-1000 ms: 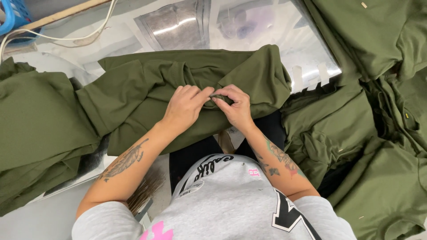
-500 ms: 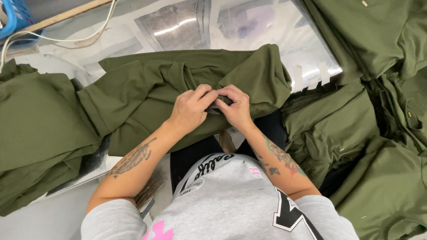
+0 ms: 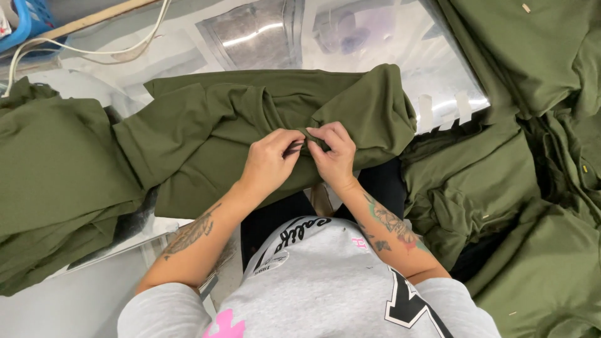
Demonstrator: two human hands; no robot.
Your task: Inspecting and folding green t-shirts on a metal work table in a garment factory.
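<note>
Left hand (image 3: 270, 164) and right hand (image 3: 333, 156) meet fingertip to fingertip, pinched narrow on a fold of the olive garment (image 3: 250, 128); a small dark item between them, too hidden to identify. Garment lies across the table (image 3: 375, 37) edge, just above the lap. Judged soft, light, limp, non-slip; best taken at seam or hem. More olive fabric (image 3: 56, 181) piled left and right.

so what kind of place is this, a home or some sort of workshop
Most likely a garment workshop. Stacks of identical olive green garments lie on both sides, both hands work one olive piece on a plastic-covered worktable, and a cable runs past.
</note>
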